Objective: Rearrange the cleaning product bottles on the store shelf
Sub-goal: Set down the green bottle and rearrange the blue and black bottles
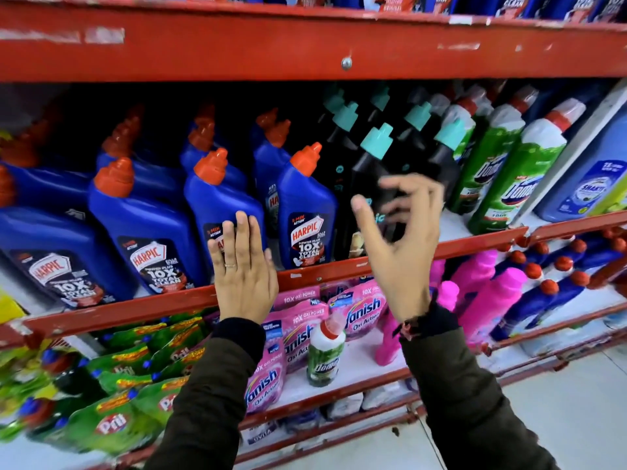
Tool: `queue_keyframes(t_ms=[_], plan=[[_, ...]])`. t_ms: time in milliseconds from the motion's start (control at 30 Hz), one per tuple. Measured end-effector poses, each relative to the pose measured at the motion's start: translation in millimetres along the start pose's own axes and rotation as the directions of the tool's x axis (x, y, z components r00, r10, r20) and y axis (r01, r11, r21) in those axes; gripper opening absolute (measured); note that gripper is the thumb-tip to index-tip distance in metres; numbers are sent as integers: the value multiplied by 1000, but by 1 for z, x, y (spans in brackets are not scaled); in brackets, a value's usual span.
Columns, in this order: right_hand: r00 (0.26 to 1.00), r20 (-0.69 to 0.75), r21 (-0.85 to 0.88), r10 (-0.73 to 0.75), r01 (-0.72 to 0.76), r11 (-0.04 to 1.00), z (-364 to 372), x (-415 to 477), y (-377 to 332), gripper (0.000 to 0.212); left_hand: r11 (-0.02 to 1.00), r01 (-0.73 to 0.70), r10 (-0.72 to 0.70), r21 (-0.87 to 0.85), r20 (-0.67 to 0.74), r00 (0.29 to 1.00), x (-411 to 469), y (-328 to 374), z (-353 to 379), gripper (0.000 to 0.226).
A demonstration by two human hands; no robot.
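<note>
Two hazards apply. The Harpic bottles [307,212] stand tightly packed at the shelf lip [169,300]; a hard sideways push may topple one row into the black teal-capped bottles [369,174]. The left hand [242,266] lies flat, fingers extended, against a front Harpic bottle. The right hand [400,228] hovers half-curled before the black bottles, holding nothing.

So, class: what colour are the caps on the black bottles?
Teal, on the black bottles' caps; the head view shows them clearly.
</note>
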State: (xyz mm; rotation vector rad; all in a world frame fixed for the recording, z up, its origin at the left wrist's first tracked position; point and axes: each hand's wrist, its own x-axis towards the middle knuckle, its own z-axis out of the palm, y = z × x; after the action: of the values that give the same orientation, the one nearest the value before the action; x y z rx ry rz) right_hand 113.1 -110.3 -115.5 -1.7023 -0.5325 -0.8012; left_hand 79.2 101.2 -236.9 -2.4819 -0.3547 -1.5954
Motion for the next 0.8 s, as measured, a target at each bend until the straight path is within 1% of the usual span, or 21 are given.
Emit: queue_keyframes(t_ms=[33, 67, 100, 167, 200, 267, 300, 333, 433, 467, 533, 600, 700, 733, 800], plan=[[997, 71, 26, 29, -31, 999, 0, -20, 2, 31, 1000, 6, -6, 4, 10, 1000, -1, 1, -1, 79], [984, 165, 29, 63, -69, 997, 3, -41, 8, 33, 1000, 8, -8, 10, 14, 1000, 0, 1, 0, 79], [956, 270, 4, 112, -117, 993, 5, -63, 16, 38, 1000, 11, -12, 15, 20, 1000, -1, 1, -1, 79], [866, 428, -120, 258, -229, 966, 12, -109, 41, 52, 1000, 14, -14, 24, 17, 1000, 0, 1, -1, 81], [806, 471, -197, 358, -299, 934, 15, -130, 53, 60, 1000, 15, -15, 26, 16, 1000, 0, 1, -2, 82], [694, 483, -295, 535, -446, 845, 21, -164, 74, 72, 1000, 18, -19, 21, 19, 1000, 2, 1, -2, 84], [669, 470, -310, 576, -486, 817, 24, -175, 82, 72, 1000, 22, -22, 22, 23, 999, 2, 2, -2, 85], [659, 463, -315, 593, -503, 805, 27, -183, 90, 69, 999, 23, -24, 26, 23, 999, 2, 1, -2, 85], [650, 481, -308, 588, -503, 808, 29, -183, 99, 54, 999, 25, -26, 33, 26, 999, 2, 2, -1, 84], [653, 487, -296, 580, -501, 813, 27, -179, 98, 51, 999, 27, -28, 30, 26, 999, 2, 1, -1, 84], [670, 493, -266, 555, -491, 830, 20, -163, 90, 53, 999, 28, -28, 28, 20, 999, 1, 1, -1, 85], [709, 487, -231, 509, -458, 858, 8, -140, 79, 55, 999, 29, -30, 27, 19, 999, 1, 2, -2, 86], [766, 461, -137, 449, -438, 888, -16, -88, 51, 48, 999, 25, -25, 34, 20, 999, 3, 3, -4, 86], [791, 441, -132, 425, -412, 902, -27, -68, 40, 49, 999, 23, -23, 37, 24, 999, 2, 2, -4, 85], [852, 365, -180, 374, -330, 927, -49, -29, 20, 48, 999, 15, -16, 39, 28, 999, 4, 2, -4, 83]])
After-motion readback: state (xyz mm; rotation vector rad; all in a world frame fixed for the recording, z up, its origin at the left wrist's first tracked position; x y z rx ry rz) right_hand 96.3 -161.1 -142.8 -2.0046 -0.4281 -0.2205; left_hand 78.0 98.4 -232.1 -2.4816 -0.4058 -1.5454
